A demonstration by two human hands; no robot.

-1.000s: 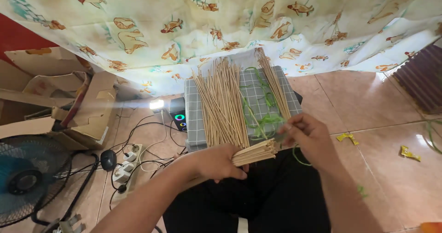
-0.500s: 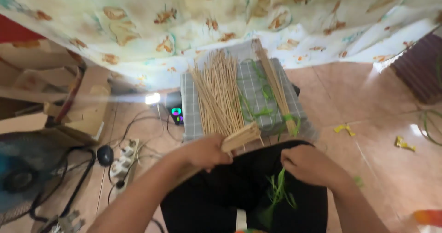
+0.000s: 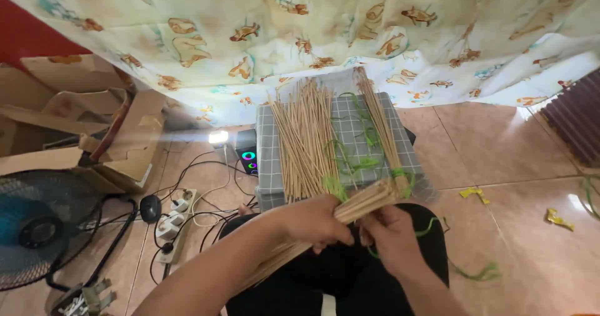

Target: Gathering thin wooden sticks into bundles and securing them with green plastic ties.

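far left of the fingers, a blue floor fan [image 3: 37, 228] stands on the tiled floor [image 3: 500, 160], with flattened cardboard boxes [image 3: 81, 128] behind it and a white power strip [image 3: 175, 219] with black cables nearer in. the left hand [image 3: 315, 219] comes in from the lower left, its fingers [image 3: 334, 235] curled tight around a bundle of thin pale sticks [image 3: 359, 205], which slants from under the left forearm up to the right. just right of it, touching the same bundle, the right hand [image 3: 394, 241] has its fingers [image 3: 375, 225] bent and pressed against the sticks' underside; whether they pinch the green string [image 3: 431, 228] trailing beside them cannot be told. both hands hover over the person's dark lap. just beyond the fingers, a grey checked cushion [image 3: 350, 135] carries a loose spread of sticks [image 3: 306, 141] on its left, green string scraps [image 3: 353, 163] in the middle, and a tied bundle [image 3: 381, 125] on its right. a small black speaker [image 3: 248, 153] with a glowing ring sits left of the cushion. behind everything hangs a pale curtain [image 3: 312, 28] printed with animals. far right of the fingers, yellow scraps [image 3: 475, 193] lie on the tiles.
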